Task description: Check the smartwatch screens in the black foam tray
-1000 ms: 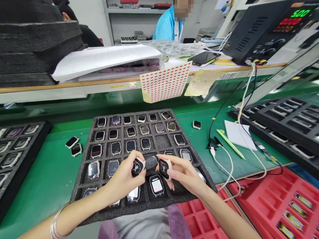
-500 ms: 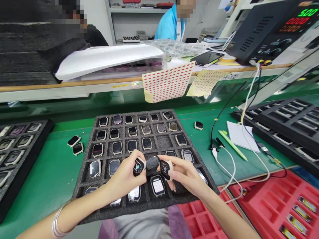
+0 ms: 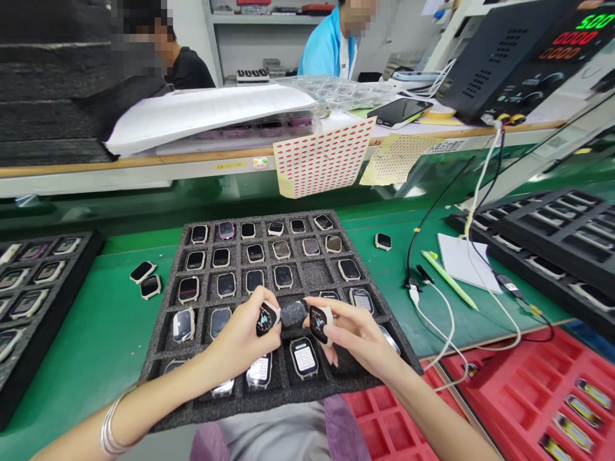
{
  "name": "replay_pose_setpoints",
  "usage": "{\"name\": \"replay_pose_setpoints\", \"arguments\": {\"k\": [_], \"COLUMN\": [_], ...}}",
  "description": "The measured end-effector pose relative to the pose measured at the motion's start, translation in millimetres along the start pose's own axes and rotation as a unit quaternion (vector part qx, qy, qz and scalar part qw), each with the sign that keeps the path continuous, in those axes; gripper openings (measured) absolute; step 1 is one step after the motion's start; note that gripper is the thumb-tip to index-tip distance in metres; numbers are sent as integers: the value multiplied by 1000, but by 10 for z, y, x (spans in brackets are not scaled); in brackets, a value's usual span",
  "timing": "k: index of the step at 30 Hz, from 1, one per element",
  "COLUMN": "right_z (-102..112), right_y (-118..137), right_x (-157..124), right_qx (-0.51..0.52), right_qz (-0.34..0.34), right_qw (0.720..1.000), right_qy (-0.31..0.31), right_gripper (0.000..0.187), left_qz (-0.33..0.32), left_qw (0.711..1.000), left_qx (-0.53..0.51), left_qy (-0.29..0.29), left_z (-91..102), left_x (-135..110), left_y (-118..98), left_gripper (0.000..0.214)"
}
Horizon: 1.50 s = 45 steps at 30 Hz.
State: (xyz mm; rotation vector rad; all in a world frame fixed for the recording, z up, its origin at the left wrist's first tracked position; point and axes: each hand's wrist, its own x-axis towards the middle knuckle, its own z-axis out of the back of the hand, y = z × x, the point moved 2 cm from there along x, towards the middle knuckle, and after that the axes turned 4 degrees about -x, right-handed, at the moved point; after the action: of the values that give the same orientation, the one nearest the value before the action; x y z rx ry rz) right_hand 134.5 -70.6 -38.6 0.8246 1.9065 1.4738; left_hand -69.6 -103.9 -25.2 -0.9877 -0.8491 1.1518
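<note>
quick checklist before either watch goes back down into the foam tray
1. Left hand has a firm pinch on its watch: ok.
2. Right hand has a firm pinch on its watch: ok.
3. Both held screens lit: ok.
4. Empty pocket free in the foam tray: ok.
5. Charging cables lie clear of the tray: ok.
6. Screens free of scratches: cannot tell, too small.
</note>
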Motion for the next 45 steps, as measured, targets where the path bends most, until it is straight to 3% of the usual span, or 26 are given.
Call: {"name": "replay_pose_setpoints", "arguments": {"k": [11, 14, 17, 21, 25, 45], "right_z": [-22, -48, -36, 21, 46, -20], "right_y": [24, 59, 68, 13, -48, -2], "right_x": [17, 24, 33, 39, 29, -10], "right_qx": [30, 44, 35, 8, -6, -68], "right_qz": [11, 7, -2, -1, -6, 5], "right_qw": [999, 999, 999, 1000, 1000, 996], "right_qy": [12, 15, 1, -15, -26, -58], "right_gripper": [50, 51, 44, 44, 51, 44], "left_qz": [14, 52, 82, 101, 122, 122], "left_qw": [1000, 988, 953, 928, 923, 926], "left_qx": [-23, -140, -277, -350, -360, -352], "left_qy": [-15, 33, 90, 74, 56, 58], "left_z": [5, -45, -93, -95, -101, -130], "left_x": [-12, -15, -19, 1, 8, 9], "left_y": [39, 78, 79, 94, 142, 135], "left_gripper": [19, 38, 51, 43, 37, 27]}}
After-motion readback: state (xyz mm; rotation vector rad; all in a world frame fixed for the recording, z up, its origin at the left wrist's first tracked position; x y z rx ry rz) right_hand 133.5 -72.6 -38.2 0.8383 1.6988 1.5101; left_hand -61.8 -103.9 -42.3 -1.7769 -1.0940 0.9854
